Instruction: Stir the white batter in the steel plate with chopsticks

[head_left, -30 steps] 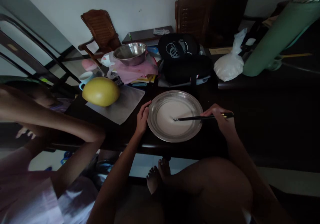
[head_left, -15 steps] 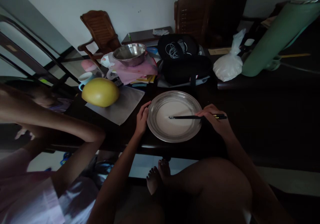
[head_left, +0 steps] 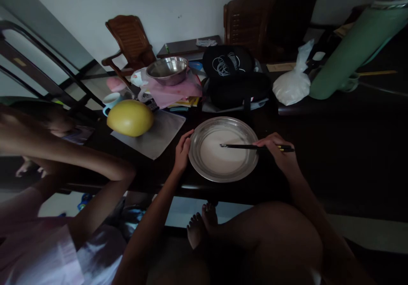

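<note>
Steel plate [head_left: 204, 172] of pale batter sits at the dark bench's [head_left: 318, 162] near edge. Right hand [head_left: 280, 151] has its grip closed on black chopsticks [head_left: 251, 147], held level with tips over the batter. Left hand [head_left: 181, 151] curls against the plate's left rim. Beyond lie a yellow pomelo [head_left: 130, 117], a steel bowl [head_left: 167, 69] and a black bag [head_left: 236, 79]. Another person's arm [head_left: 70, 157] crosses the left; bare bench lies to the right.

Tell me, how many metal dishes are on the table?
2. A wide shallow metal pan of pale liquid lies at the near edge, between the left hand and the right hand. A smaller steel bowl sits on pink cloth farther back. The clutter may hide more.
</note>
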{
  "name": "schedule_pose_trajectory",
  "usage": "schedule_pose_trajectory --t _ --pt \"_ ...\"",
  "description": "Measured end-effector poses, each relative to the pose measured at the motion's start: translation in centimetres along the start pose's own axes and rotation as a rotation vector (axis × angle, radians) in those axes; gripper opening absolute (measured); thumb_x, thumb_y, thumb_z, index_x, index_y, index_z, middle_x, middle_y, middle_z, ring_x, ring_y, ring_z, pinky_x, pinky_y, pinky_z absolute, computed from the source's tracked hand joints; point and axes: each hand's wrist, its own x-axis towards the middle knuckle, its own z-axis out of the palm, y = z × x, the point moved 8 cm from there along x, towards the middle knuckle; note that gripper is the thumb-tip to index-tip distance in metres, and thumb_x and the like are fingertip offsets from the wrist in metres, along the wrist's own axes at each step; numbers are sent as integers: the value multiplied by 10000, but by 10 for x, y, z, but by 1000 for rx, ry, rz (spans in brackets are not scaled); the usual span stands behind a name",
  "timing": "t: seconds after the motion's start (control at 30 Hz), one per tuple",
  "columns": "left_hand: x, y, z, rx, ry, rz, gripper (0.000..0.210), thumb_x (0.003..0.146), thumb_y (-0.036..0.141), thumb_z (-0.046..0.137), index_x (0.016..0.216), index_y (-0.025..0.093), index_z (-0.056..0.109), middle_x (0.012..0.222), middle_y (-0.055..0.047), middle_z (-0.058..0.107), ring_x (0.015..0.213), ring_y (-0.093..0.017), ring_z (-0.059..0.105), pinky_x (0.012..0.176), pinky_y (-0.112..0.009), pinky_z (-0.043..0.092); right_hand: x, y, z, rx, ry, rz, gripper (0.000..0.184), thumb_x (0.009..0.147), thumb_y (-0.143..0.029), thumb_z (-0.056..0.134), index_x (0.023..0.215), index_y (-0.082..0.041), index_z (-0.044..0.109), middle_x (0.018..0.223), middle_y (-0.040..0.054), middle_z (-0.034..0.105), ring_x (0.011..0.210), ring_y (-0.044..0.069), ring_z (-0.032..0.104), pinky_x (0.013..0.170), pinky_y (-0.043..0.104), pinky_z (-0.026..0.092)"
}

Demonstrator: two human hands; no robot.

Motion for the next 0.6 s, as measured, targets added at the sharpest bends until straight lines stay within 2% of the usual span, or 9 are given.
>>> schedule_pose_trajectory --t 0.07,0.13,0.2,0.27,0.43,0.5,0.6 --pt "0 0 0 -6 -1 7 431 939 472 481 1197 167 643 1285 -104 615 1198 -244 553 1061 -391 394 -1 1 -4 44 40 7 312 931 -378 544 705 -271 730 749 15 723 773 194 664 793 363 505" --pt "0 -1 0 -6 1 12 426 939 469 484 1194 169 645 1281 -104 617 1192 -244 557 1053 -390 401 -1 1 0 58 -5 20 320 930 -380 543 697 -269 731 740 19 721 755 196 663 769 361 513" --pt "0 -1 -1 -3 6 16 421 939 466 484 1191 171 647 1280 -103 618 1190 -244 557 1048 -389 405 -1 0 8 14 -90 22 268 917 -371 566 746 -274 748 796 25 739 823 204 659 792 359 512" --pt "0 -1 -1 -1 7 16 420 940 465 483 1191 170 648 1279 -103 619 1187 -242 559 1047 -387 406 -1 -1 10 -44 -110 16 216 903 -363 589 800 -280 759 855 29 750 893 210 644 828 357 503" --pt "0 -1 -1 3 1 8 429 940 472 479 1193 167 645 1280 -107 617 1189 -243 558 1049 -390 402 -1 -1 -5 23 55 16 318 927 -384 546 700 -256 727 750 23 717 771 192 662 779 353 505" --pt "0 -1 -1 5 1 12 435 937 481 481 1191 168 646 1282 -108 617 1194 -245 555 1053 -393 399 -1 0 -1 75 4 24 340 928 -389 540 673 -250 717 718 20 710 737 190 670 746 349 514" --pt "0 1 0 9 2 16 438 937 489 478 1186 171 648 1276 -107 620 1192 -245 557 1055 -393 399 -2 1 10 33 -118 39 287 914 -384 562 726 -260 740 779 27 730 806 200 674 777 353 521"
